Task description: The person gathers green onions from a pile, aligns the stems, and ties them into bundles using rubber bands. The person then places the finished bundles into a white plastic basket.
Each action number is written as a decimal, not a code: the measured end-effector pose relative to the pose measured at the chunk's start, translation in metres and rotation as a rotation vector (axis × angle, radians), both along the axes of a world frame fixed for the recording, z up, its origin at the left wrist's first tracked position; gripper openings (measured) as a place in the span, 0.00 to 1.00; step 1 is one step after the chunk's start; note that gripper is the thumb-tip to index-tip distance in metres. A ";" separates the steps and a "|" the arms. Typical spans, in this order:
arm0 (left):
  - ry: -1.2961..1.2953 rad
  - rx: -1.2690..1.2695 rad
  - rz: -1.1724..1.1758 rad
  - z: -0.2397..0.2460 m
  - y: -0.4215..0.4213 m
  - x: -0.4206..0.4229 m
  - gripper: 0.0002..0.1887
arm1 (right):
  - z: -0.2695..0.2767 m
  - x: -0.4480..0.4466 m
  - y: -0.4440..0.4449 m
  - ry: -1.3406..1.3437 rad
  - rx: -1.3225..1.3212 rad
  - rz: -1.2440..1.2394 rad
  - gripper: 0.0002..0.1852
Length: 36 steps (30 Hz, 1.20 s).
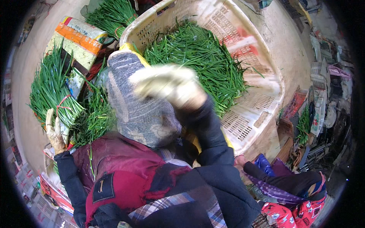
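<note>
My left hand [56, 136], in a pale glove, is beside a bundle of green garlic chives [58, 94] bound with a red tie. Two of its fingers point up, apart, against the stem end of the bundle. Over my lap, my right hand [174, 85] is also gloved in a pale colour and strongly blurred; whether it holds anything cannot be made out. Beneath it lies a worn grey cloth [134, 114] across my leg. Loose chives [97, 114] lie between the bundle and the cloth.
A large white plastic basket [273, 82] with slotted walls holds a heap of loose chives [196, 62]. More tied chives [112, 15] lie beyond a printed sack [78, 35]. At the lower right sits another person [285, 182]. Crates and clutter [296, 105] line the right side.
</note>
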<state>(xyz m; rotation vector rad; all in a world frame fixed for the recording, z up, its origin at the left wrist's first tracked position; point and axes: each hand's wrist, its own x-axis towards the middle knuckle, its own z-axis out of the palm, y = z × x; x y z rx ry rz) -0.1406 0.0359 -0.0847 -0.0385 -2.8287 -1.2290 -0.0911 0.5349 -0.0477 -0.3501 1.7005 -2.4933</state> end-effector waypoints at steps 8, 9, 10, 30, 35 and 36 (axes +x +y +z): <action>-0.148 0.063 -0.125 0.021 0.089 -0.041 0.16 | -0.236 -0.003 0.112 -0.010 1.330 -0.238 0.17; -0.184 0.113 -0.123 0.026 0.106 -0.046 0.15 | -0.243 -0.009 0.103 0.010 1.376 -0.228 0.18; -0.194 0.075 -0.138 0.029 0.120 -0.049 0.15 | -0.249 -0.018 0.099 -0.035 1.355 -0.185 0.17; -0.302 -0.165 -0.481 0.011 0.181 -0.066 0.17 | -0.275 -0.092 0.073 0.037 1.716 -0.069 0.34; -0.271 -0.106 -0.519 0.007 0.196 -0.068 0.18 | -0.276 -0.096 0.067 -0.070 1.577 -0.246 0.13; -0.294 -0.118 -0.516 0.003 0.192 -0.072 0.18 | -0.265 -0.095 0.070 -0.128 1.458 -0.325 0.12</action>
